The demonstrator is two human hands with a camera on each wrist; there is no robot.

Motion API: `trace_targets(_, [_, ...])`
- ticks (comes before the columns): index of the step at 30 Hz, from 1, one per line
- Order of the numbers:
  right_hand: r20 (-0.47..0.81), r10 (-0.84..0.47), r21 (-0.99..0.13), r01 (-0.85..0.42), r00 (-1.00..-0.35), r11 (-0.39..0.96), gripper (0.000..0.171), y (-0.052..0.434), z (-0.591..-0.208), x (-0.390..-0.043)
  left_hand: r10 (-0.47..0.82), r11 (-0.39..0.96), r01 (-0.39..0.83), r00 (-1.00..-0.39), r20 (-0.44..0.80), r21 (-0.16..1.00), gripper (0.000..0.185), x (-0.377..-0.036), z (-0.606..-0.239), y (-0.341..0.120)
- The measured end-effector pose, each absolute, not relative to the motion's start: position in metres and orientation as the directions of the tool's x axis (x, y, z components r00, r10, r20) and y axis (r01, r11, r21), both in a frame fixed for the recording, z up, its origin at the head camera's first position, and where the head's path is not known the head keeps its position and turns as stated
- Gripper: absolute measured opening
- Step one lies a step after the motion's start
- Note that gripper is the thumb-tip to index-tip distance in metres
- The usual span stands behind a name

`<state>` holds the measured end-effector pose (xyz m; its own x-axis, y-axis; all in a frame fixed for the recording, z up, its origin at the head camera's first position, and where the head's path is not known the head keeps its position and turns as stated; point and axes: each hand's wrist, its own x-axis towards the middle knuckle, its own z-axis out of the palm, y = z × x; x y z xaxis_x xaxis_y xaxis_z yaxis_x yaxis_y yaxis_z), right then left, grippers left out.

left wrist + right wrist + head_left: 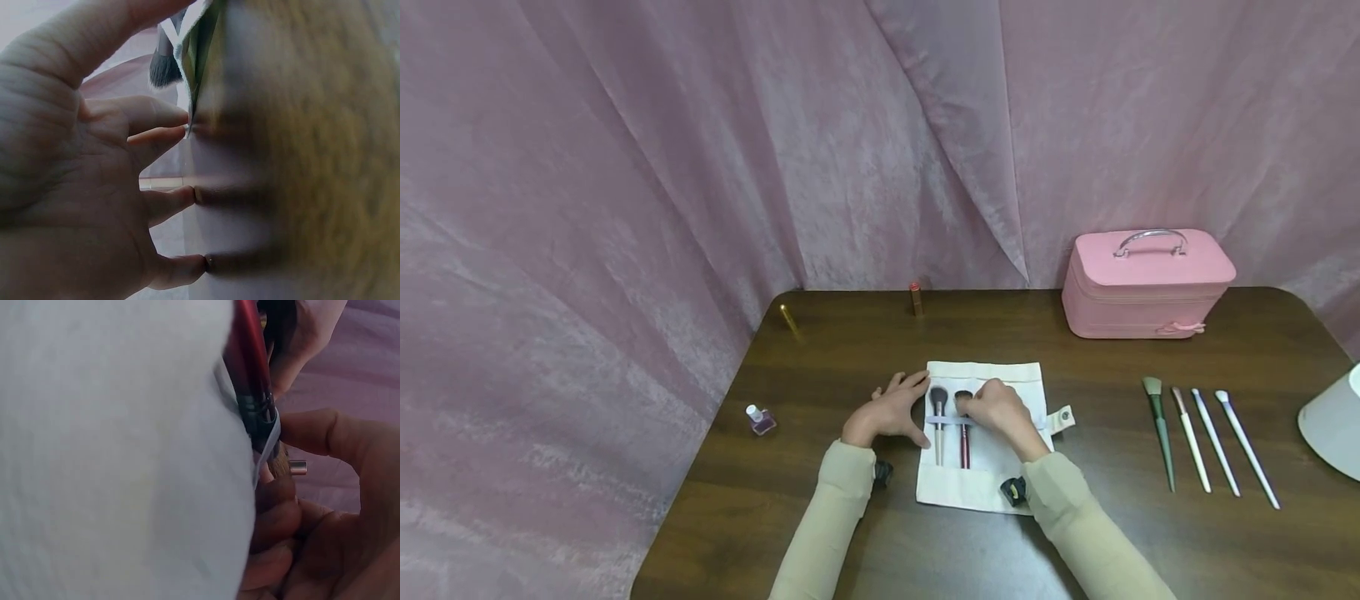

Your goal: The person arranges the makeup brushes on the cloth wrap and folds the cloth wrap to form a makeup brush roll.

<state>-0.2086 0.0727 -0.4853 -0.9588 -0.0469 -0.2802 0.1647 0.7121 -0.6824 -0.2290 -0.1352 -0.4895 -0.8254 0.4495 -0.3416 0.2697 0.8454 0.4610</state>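
A white fabric brush roll [992, 482] lies unfolded on the table, with a pale elastic band [952, 421] running across it. Under the band sits a makeup brush with a dark head and pale handle [939, 433]. Beside it is a dark-headed brush with a red handle [965, 450], seen close up in the right wrist view [251, 350]. My right hand [1000, 412] pinches this red brush near its head, right at the band, other fingers curled. Fingers spread, my left hand [891, 412] rests at the roll's left edge; its fingertips [181, 119] meet the cloth corner.
Several brushes, among them a green one [1161, 437], lie in a row at right. A pink case [1150, 283] stands behind them, a white object [1333, 421] at the far right. A lipstick [916, 298], gold tube [789, 320] and nail polish bottle [761, 420] stand or lie farther left.
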Motion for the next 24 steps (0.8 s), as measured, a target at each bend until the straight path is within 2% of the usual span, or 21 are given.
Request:
trace_targets(12, [-0.283, -0.05, -0.631, 0.147, -0.958, 0.762, 0.042, 0.0722, -0.4869, -0.2068, 0.447, 0.843, 0.261, -0.827, -0.342, 0.471, 0.107, -0.228, -0.4908, -0.1344])
trace_targets(24, [-0.234, -0.088, -0.615, 0.077, -0.968, 0.785, 0.055, 0.0731, -0.4809, -0.2019, 0.459, 0.837, 0.275, -0.823, -0.334, 0.473, 0.105, -0.227, -0.492, -0.136])
